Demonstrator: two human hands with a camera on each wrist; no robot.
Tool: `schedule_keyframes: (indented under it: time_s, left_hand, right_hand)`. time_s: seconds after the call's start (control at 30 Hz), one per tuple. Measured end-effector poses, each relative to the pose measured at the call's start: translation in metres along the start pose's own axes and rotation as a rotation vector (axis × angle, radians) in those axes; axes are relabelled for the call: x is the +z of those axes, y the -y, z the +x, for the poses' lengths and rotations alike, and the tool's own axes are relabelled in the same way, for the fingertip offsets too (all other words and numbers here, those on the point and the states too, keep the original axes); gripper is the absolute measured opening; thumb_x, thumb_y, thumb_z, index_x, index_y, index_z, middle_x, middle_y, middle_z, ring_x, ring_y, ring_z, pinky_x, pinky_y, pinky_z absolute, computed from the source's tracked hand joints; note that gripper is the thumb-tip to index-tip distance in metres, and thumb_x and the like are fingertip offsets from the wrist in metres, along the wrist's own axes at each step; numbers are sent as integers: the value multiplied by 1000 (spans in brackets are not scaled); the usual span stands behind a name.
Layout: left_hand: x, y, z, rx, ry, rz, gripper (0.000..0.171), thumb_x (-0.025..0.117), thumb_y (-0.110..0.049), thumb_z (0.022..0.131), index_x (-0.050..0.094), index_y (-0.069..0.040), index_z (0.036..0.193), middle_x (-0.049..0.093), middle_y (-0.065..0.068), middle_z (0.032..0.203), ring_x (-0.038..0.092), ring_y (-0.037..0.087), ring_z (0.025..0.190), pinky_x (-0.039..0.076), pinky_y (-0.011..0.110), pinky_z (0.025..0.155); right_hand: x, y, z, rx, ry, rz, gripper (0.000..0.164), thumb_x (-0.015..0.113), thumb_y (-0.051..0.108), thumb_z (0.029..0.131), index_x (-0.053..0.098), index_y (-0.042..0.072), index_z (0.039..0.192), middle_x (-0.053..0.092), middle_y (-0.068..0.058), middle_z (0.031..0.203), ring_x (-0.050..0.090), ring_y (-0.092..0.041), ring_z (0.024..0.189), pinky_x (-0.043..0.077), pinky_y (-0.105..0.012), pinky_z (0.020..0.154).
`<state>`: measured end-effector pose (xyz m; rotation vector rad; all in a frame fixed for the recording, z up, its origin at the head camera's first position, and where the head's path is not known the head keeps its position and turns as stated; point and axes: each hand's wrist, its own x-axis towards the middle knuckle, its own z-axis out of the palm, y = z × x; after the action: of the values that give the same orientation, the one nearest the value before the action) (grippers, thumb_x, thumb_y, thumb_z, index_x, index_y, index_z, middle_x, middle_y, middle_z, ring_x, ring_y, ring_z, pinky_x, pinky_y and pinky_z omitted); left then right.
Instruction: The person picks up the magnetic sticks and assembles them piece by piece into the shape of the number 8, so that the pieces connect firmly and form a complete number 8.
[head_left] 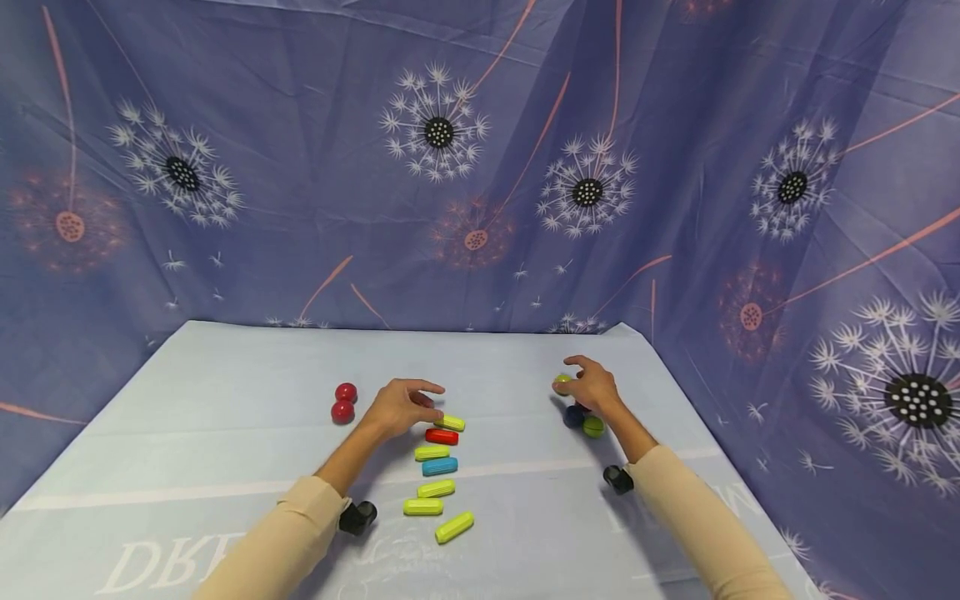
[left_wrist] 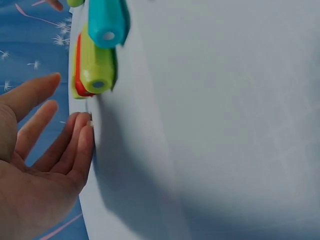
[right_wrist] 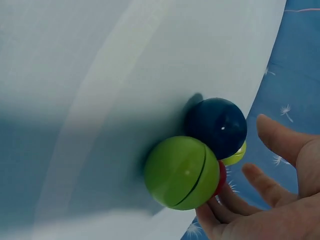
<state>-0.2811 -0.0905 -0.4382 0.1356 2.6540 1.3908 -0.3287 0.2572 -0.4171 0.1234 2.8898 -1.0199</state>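
My left hand (head_left: pixel 401 408) hovers with parted fingers at the far end of a row of small plastic cylinders, its thumb by a yellow cylinder (head_left: pixel 451 422). Nearer in that row lie a red cylinder (head_left: pixel 442 436), a blue cylinder (head_left: pixel 439 467) and several more yellow ones. In the left wrist view, a gap shows between thumb and fingers (left_wrist: pixel 80 140). On the right, my right hand (head_left: pixel 594 388) is spread over a cluster of balls. A yellow-green ball (head_left: pixel 562 383) sits by its fingertips, a dark blue ball (right_wrist: pixel 216 128) and a green ball (right_wrist: pixel 182 172) nearer. A red ball (right_wrist: pixel 221 178) is mostly hidden.
Two red balls (head_left: pixel 343 412) lie together left of my left hand. A pale cloth (head_left: pixel 517 517) with mirrored lettering covers the table. Blue dandelion-print curtains (head_left: pixel 315 167) hang behind it and along the sides. Each wrist carries a black camera (head_left: pixel 357 517).
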Motion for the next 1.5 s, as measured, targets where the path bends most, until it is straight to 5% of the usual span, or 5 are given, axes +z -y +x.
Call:
schedule_keyframes:
  time_s: [0.1, 0.27, 0.5, 1.07, 1.5]
  left_hand:
    - [1, 5, 1, 8, 1, -14, 35, 83, -18, 84, 77, -16, 118, 76, 5, 101, 65, 21, 93, 50, 33, 75]
    - [1, 8, 2, 26, 23, -26, 28, 83, -17, 84, 80, -14, 111, 76, 1, 95, 62, 18, 86, 47, 28, 69]
    - [1, 12, 2, 60, 46, -11, 25, 81, -18, 84, 80, -12, 109, 76, 1, 94, 61, 16, 83, 46, 27, 69]
    - [3, 13, 3, 55, 17, 38, 14, 80, -16, 85, 83, -17, 99, 78, -3, 95, 63, 12, 88, 48, 28, 75]
    - [3, 10, 1, 43, 3, 23, 9, 80, -16, 86, 82, -15, 95, 77, -4, 89, 63, 13, 86, 48, 30, 78]
  right_hand:
    - [0, -1, 1, 8, 10, 21, 63, 76, 27, 89, 53, 9, 145, 58, -30, 135, 67, -24, 75, 52, -33, 66]
    - [1, -3, 0, 9, 12, 19, 60, 77, 25, 88, 57, 7, 142, 63, -28, 131, 70, -31, 92, 54, -38, 74]
    - [4, -6, 1, -11, -23, -25, 52, 76, 24, 87, 63, 5, 134, 66, -28, 126, 70, -36, 102, 54, -47, 87]
    - [8, -8, 4, -7, -70, -51, 42, 75, 22, 89, 68, 3, 126, 72, -25, 116, 73, -24, 79, 55, -44, 79]
    - [18, -4, 4, -66, -86, -41, 40, 75, 22, 88, 70, 3, 123, 72, -24, 114, 69, -38, 103, 55, -47, 84]
